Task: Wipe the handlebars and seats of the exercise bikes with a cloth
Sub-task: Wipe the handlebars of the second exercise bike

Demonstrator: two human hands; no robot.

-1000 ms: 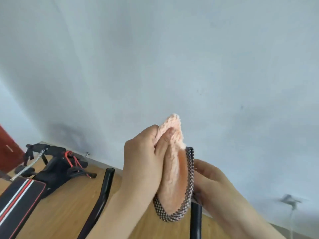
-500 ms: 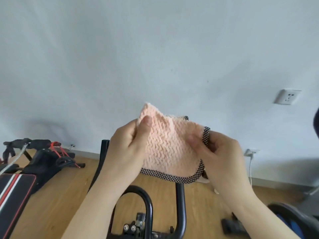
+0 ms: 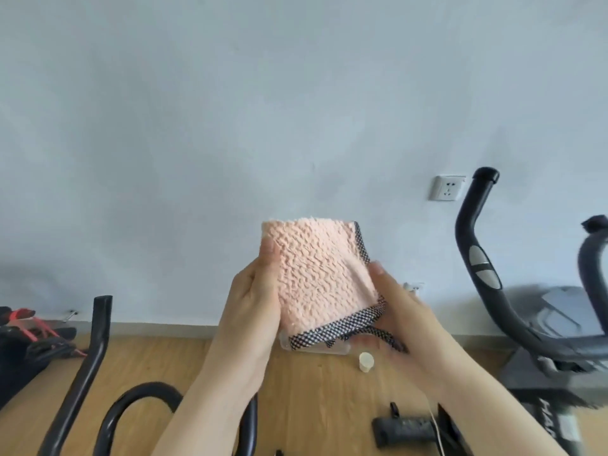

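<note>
I hold a folded peach cloth [image 3: 316, 274] with a black-and-white checked border up in front of me. My left hand [image 3: 253, 307] grips its left edge, thumb on the front. My right hand [image 3: 401, 311] holds its right lower corner. Below my arms curve the black handlebars [image 3: 131, 409] of one exercise bike, with a straight bar [image 3: 88, 363] rising to the left. A second bike's dark grey handlebar [image 3: 477, 258] stands at the right. No seat is in view.
A white wall with a socket [image 3: 447, 188] fills the background. On the wooden floor lie a clear bottle [image 3: 316, 348], a small cream cap [image 3: 366, 361] and a black power strip [image 3: 404, 429]. Black and red exercise gear [image 3: 29, 337] sits at the left.
The cloth has gone from bunched edge-on to spread flat between both hands. The view has tilted down and right, bringing the second bike and floor items into sight.
</note>
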